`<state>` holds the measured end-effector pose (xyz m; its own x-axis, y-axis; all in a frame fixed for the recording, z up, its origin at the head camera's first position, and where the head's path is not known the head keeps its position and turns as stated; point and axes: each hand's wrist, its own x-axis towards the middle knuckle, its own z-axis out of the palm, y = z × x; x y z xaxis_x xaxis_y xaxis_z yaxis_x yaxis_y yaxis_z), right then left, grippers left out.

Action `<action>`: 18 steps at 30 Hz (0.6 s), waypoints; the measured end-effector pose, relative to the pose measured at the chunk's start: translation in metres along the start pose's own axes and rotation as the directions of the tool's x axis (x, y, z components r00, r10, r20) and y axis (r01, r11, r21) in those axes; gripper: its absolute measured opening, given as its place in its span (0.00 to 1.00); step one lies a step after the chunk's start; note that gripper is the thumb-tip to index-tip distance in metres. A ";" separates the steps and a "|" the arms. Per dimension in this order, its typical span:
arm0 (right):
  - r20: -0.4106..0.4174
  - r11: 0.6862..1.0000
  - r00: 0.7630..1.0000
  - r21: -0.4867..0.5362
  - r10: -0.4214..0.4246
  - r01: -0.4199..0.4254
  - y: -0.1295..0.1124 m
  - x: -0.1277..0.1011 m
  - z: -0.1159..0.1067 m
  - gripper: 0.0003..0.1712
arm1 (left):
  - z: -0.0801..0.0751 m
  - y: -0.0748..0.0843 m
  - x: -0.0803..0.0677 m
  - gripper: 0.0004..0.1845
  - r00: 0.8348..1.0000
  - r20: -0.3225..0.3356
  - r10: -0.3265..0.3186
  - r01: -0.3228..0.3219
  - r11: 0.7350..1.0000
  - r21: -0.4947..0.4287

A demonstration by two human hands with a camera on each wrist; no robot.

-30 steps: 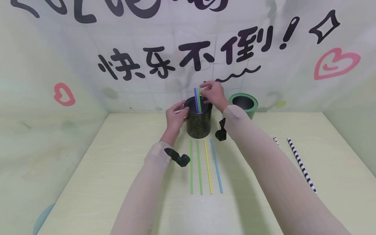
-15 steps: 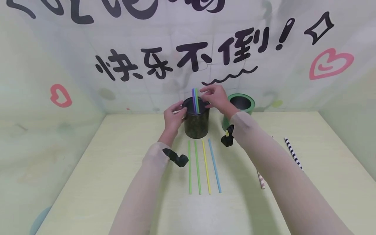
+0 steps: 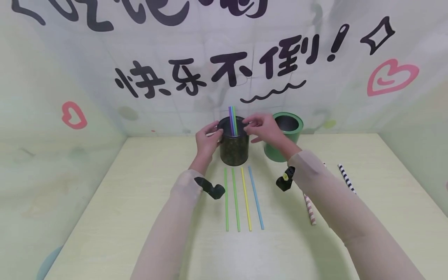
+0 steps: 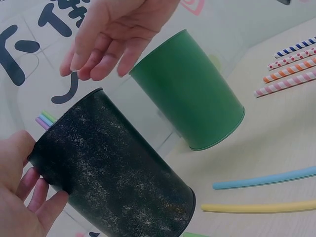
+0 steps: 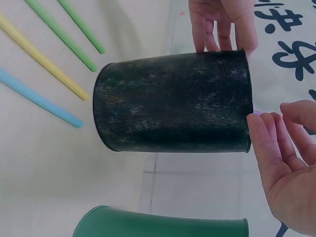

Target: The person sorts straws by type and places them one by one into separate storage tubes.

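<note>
A dark speckled can (image 3: 234, 149) stands at the back of the table, with purple and green straws (image 3: 232, 119) sticking out of it. My left hand (image 3: 207, 139) holds the can's left side near the rim; its fingers (image 5: 221, 27) lie against the wall. My right hand (image 3: 263, 127) hovers at the can's right rim with relaxed fingers (image 4: 94, 59) and holds nothing. In the left wrist view the can (image 4: 116, 170) leans and the straw tips (image 4: 45, 119) peek past its rim. Two green straws (image 3: 231, 198), a yellow one (image 3: 246, 198) and a blue one (image 3: 256, 197) lie before it.
A green can (image 3: 286, 136) stands just right of the dark one, behind my right wrist. Patterned paper straws (image 3: 310, 208) and a black-and-white striped one (image 3: 346, 179) lie on the table's right side. Printed walls close in the back and sides.
My right hand let go of the straw tops and sank to the can's right rim. Its forearm swung right, uncovering the green can. My left hand stayed on the can.
</note>
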<state>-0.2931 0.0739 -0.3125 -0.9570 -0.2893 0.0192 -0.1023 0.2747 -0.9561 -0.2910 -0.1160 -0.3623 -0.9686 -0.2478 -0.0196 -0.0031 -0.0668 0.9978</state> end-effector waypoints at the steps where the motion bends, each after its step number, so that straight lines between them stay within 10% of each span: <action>1: 0.010 1.000 1.000 -0.004 0.002 -0.002 0.002 -0.003 0.000 0.18 | 0.000 0.000 0.000 0.19 1.000 0.000 -0.001 0.001 1.000 -0.001; 18: 0.122 0.998 0.991 -0.031 0.057 -0.053 0.059 -0.050 0.011 0.17 | 0.002 0.000 0.000 0.19 1.000 -0.009 0.000 0.000 1.000 -0.002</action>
<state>-0.2482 0.0942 -0.3728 -0.9210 -0.3830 -0.0710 -0.0593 0.3180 -0.9462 -0.2910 -0.1145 -0.3618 -0.9662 -0.2568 -0.0207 -0.0030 -0.0689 0.9976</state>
